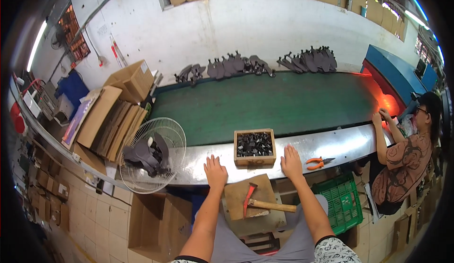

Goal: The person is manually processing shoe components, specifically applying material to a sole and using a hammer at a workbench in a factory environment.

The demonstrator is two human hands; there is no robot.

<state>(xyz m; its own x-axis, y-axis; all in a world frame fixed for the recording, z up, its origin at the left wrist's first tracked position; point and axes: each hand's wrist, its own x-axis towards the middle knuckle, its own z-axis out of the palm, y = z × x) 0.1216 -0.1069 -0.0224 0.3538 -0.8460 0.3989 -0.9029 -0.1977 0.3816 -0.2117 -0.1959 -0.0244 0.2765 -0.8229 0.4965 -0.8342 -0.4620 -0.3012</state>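
Observation:
My left hand (215,172) lies flat with fingers extended on the metal ledge (201,156), holding nothing. On the same ledge, my right hand (291,163) rests palm down, fingers stretched, also holding nothing. Between them, nearest my right hand, stands a wooden box (254,161) full of small black parts (255,144). Orange-handled pliers (316,163) lie to the right of my right hand. Below the box, a hammer (272,205) with a wooden handle and red head lies on a worn board (235,194) between my knees.
A green conveyor belt (255,104) runs behind the ledge, with dark grey pieces (227,66) along its far edge. Left stands a wire basket (179,142) holding grey pieces, beside cardboard (99,121). A person (402,163) works at right near a green crate (338,204) and a glowing machine.

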